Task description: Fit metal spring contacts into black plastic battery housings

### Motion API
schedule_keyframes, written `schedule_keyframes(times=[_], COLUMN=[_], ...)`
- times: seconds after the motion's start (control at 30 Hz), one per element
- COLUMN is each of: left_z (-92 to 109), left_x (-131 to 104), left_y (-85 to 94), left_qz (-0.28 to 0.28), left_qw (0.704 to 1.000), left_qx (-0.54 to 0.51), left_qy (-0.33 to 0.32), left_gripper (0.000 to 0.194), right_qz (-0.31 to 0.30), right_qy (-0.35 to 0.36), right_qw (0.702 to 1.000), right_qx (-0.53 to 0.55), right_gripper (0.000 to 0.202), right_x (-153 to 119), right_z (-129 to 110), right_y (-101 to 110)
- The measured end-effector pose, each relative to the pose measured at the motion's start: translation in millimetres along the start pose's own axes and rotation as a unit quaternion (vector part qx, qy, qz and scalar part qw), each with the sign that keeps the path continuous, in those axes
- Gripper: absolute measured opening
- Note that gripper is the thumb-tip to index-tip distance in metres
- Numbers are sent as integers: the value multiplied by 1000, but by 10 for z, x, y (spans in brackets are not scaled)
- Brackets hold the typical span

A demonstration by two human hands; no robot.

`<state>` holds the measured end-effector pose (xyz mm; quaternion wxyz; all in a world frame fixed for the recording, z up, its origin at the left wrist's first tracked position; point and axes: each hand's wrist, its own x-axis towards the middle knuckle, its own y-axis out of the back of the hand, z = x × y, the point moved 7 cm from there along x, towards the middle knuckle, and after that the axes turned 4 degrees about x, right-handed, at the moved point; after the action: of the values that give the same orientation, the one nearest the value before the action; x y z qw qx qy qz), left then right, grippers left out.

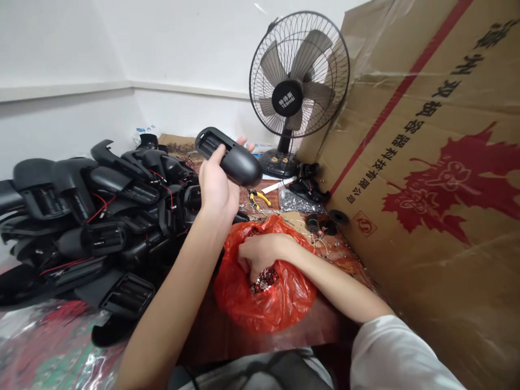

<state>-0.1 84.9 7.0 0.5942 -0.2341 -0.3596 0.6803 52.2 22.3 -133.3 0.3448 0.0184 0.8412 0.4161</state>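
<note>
My left hand (219, 181) grips a black plastic housing (242, 164) with an exposed battery compartment, held up above the table. The thumb lies by the compartment's edge and the other fingers wrap behind. Lower down, my right hand (260, 254) reaches into a red plastic bag (280, 303), fingers bent down among small shiny metal parts (266, 280). Its fingertips are partly hidden, so whether a part is between them cannot be seen. Left of my arms lies a heap of similar black housings (109, 216), some with red wires.
A desk fan (287, 97) stands at the back. A tall cardboard box (426, 162) walls off the right side. Yellow-handled pliers (260, 199) and a clear bag of small parts (300, 200) lie behind the red bag. Clear plastic bags (52, 346) lie front left.
</note>
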Motion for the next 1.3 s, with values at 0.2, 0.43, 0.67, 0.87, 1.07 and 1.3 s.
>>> schedule_keyframes(times=[0.2,0.43,0.67,0.87,1.07,1.3], left_z=[-43,-82,-38,-5,20,38], left_x=[-23,-50,-37,-42,-63,-12], left_y=[-33,-53,-18,-38,-55,-19], left_qz=[-4,3,13,-5,-7,-19], left_qw=[1000,999,999,997,997,997], left_qx=[21,39,43,72,79,69], left_qy=[22,29,20,21,21,19], left_gripper=[49,41,26,20,19,18], right_qz=[-20,6,57,56,36,84], right_qy=[3,42,110,143,158,199], right_qw=[1000,998,988,980,974,961], right_qx=[5,-45,92,129,160,172], right_gripper=[23,22,10,15,11,14], right_x=[-94,-22,-227,-295,-162,-268], right_z=[-97,-251,-160,-136,-67,10], right_y=[-11,-24,194,267,179,317])
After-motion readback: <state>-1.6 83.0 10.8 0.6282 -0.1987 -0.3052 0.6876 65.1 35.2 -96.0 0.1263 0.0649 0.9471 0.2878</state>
